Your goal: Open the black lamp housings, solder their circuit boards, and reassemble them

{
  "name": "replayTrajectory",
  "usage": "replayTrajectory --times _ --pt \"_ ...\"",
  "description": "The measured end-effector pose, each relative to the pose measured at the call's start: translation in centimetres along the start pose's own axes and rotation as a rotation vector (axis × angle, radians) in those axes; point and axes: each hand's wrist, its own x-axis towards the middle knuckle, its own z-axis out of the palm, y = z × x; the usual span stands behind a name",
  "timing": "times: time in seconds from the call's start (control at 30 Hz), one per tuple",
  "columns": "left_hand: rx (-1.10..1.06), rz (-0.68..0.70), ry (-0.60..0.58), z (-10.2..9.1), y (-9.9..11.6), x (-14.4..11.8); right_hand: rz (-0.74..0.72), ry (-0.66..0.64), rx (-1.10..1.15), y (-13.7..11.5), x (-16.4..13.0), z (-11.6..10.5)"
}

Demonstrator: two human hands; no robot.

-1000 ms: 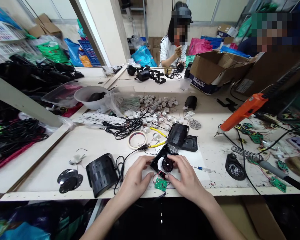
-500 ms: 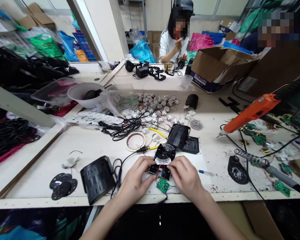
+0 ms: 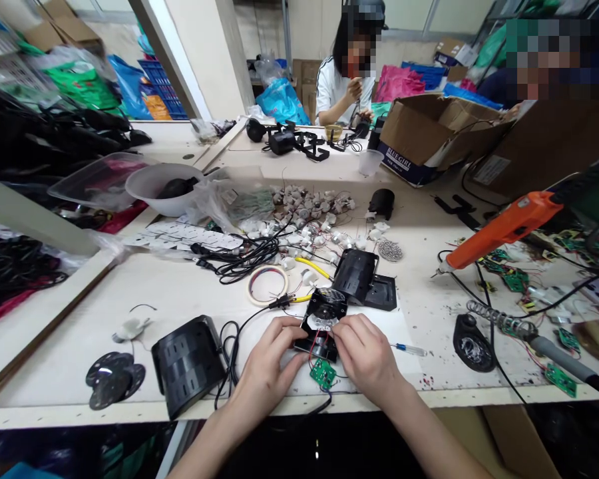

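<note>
- Left hand (image 3: 269,362): my fingers pinched the black speaker unit (image 3: 323,319), steadying it.
- Right hand (image 3: 364,352): fingertips pressed its other edge.
- Green circuit board (image 3: 322,374): dangled below my fingers on wires.

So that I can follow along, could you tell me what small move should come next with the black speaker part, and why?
Probably tuck the green board into the black part: both hands, left and right, pinch that part, while the board lies loose at the table edge on red wires.

Black speaker module (image 3: 322,319), flat near table edge
</note>
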Motion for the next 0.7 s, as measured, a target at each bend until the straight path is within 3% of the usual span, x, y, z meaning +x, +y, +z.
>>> replayTrajectory --times 0.37,0.57,0.7 --pt "0.002 0.01 -0.001 -0.1 0.1 0.0 -0.323 0.071 -0.058 0.5 -1.6 0.3" --pt "-0.008 0.003 -0.004 0.2 -0.2 -0.1 -0.312 0.068 -0.056 0.3 -1.4 0.2" --pt "-0.017 -0.028 -0.014 0.3 -0.3 -0.4 -0.191 0.18 0.011 -0.1 -1.0 -0.5"
